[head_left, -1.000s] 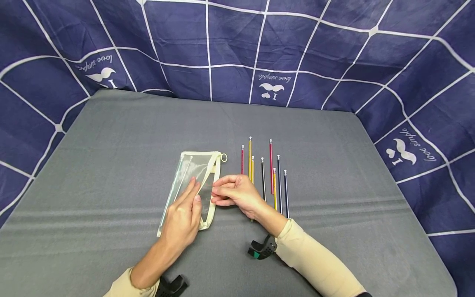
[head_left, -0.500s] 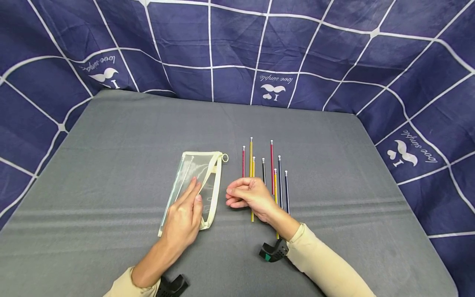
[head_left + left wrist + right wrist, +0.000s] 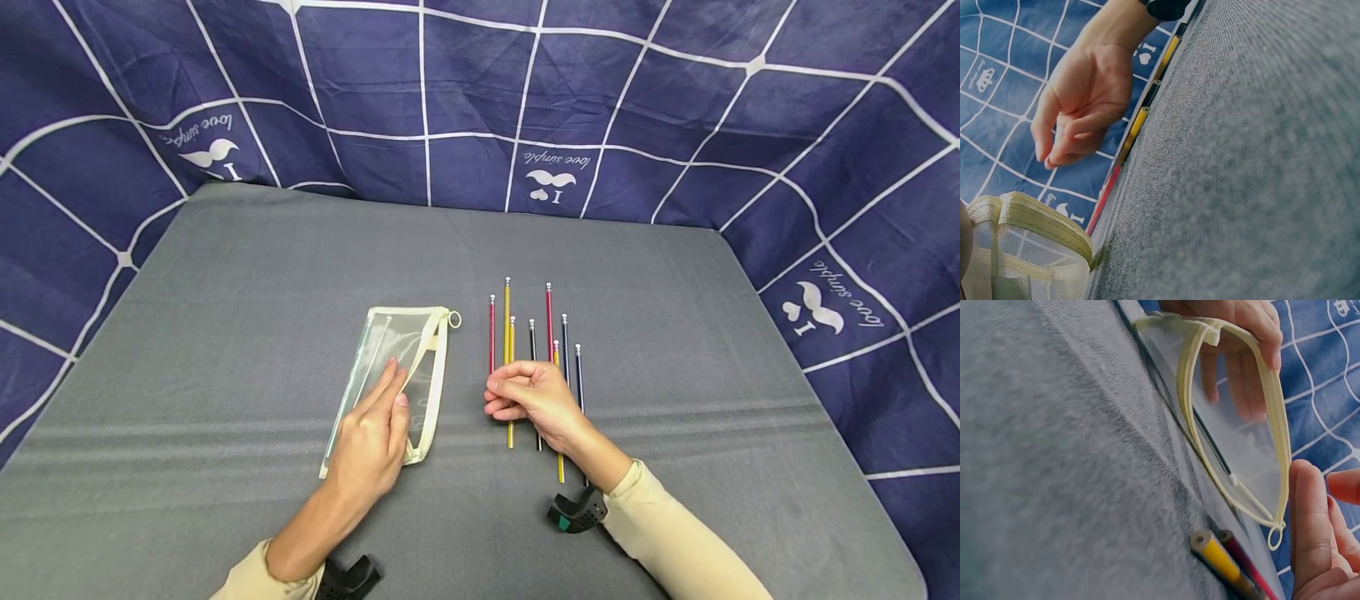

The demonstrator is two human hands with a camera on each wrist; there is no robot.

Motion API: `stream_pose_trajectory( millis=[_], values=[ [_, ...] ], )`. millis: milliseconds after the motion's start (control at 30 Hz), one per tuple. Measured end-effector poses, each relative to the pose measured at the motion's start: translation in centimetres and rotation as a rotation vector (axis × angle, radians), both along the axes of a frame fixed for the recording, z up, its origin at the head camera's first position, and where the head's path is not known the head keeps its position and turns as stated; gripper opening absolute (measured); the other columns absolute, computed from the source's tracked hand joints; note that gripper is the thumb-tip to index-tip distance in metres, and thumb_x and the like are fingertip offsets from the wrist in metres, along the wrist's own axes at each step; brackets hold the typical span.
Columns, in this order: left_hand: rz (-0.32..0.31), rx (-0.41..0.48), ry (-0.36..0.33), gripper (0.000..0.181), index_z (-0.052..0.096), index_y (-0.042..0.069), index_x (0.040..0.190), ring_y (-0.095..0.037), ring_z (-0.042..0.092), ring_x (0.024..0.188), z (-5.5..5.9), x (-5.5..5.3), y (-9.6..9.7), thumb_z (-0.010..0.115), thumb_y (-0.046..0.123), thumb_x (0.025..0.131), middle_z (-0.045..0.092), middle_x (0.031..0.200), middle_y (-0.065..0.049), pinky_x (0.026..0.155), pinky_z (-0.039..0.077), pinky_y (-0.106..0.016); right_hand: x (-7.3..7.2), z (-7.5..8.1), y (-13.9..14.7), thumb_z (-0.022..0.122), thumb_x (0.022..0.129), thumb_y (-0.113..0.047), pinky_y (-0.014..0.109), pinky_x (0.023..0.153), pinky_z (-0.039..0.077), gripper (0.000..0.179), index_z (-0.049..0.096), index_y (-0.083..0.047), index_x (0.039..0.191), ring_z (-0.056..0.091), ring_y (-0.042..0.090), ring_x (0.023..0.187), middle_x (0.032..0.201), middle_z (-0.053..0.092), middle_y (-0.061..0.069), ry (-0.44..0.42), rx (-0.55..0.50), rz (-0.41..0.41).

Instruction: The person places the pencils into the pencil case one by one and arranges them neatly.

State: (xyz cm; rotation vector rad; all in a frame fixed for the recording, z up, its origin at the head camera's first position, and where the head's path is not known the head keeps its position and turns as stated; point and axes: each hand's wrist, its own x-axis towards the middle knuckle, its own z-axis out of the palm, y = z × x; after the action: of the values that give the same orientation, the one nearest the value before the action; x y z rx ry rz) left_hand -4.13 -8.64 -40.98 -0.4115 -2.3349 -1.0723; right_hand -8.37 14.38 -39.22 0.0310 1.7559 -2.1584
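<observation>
My left hand (image 3: 371, 437) lies over a clear mesh pencil pouch (image 3: 386, 333) with cream zipper edging. In the right wrist view its thumb hooks over the zipper edge, its fingers show through the mesh, and the pouch mouth gapes. Inside lies a slim dark pencil with a white end (image 3: 1233, 479). My right hand (image 3: 536, 400) hovers over the left part of a row of pencils, fingers loosely curled, nothing between them. In that row are a red pencil (image 3: 492, 333), a yellow pencil (image 3: 507, 312), a black pencil (image 3: 533, 337) and a dark blue pencil (image 3: 578, 375).
The grey table (image 3: 262, 275) is bordered at the back and sides by a blue gridded cloth (image 3: 465, 92). A ring pull (image 3: 454, 319) sticks out from the pouch's far corner. Black wrist cameras sit under both wrists, the right camera (image 3: 576, 510) near the pencils' near ends.
My right hand has drawn back from the pouch mouth toward the right and now hovers over the pencils. The left hand and pouch have stayed in place.
</observation>
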Motion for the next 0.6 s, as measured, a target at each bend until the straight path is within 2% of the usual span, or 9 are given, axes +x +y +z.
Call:
stream_pose_trajectory(
  millis=[100, 267, 467, 600],
  values=[
    [-0.003, 0.002, -0.001, 0.034, 0.063, -0.012, 0.122, -0.039, 0.059, 0.117, 0.0, 0.0, 0.0, 0.053, 0.0, 0.093, 0.059, 0.131, -0.025, 0.094, 0.048, -0.055, 0.2, -0.1, 0.6, 0.062, 0.087, 0.009, 0.027, 0.059, 0.059, 0.01, 0.064, 0.011, 0.096, 0.07, 0.015, 0.062, 0.074, 0.07, 0.009, 0.015, 0.009, -0.015],
    [-0.003, 0.001, 0.001, 0.034, 0.063, -0.013, 0.122, -0.039, 0.059, 0.118, 0.0, 0.0, 0.0, 0.054, 0.0, 0.092, 0.059, 0.131, -0.025, 0.094, 0.048, -0.055, 0.4, -0.2, 1.5, 0.063, 0.086, 0.009, 0.027, 0.058, 0.059, 0.017, 0.061, 0.017, 0.101, 0.07, 0.015, 0.062, 0.074, 0.071, 0.008, 0.039, 0.023, -0.034],
    [-0.002, -0.004, 0.004, 0.033, 0.063, -0.013, 0.122, -0.039, 0.059, 0.118, 0.0, 0.0, 0.0, 0.054, 0.0, 0.092, 0.059, 0.13, -0.026, 0.094, 0.048, -0.055, 0.7, -0.3, 2.6, 0.064, 0.087, 0.007, 0.028, 0.058, 0.059, 0.011, 0.065, 0.009, 0.097, 0.07, 0.014, 0.063, 0.075, 0.071, 0.007, 0.057, 0.029, -0.042],
    [-0.003, -0.005, 0.002, 0.033, 0.063, -0.013, 0.122, -0.039, 0.059, 0.118, 0.0, 0.0, 0.0, 0.054, 0.001, 0.092, 0.059, 0.131, -0.025, 0.093, 0.048, -0.055, 0.8, -0.2, 3.5, 0.064, 0.088, 0.006, 0.026, 0.057, 0.059, 0.013, 0.064, 0.011, 0.099, 0.07, 0.014, 0.063, 0.076, 0.072, 0.007, 0.06, 0.026, -0.056]
  ],
)
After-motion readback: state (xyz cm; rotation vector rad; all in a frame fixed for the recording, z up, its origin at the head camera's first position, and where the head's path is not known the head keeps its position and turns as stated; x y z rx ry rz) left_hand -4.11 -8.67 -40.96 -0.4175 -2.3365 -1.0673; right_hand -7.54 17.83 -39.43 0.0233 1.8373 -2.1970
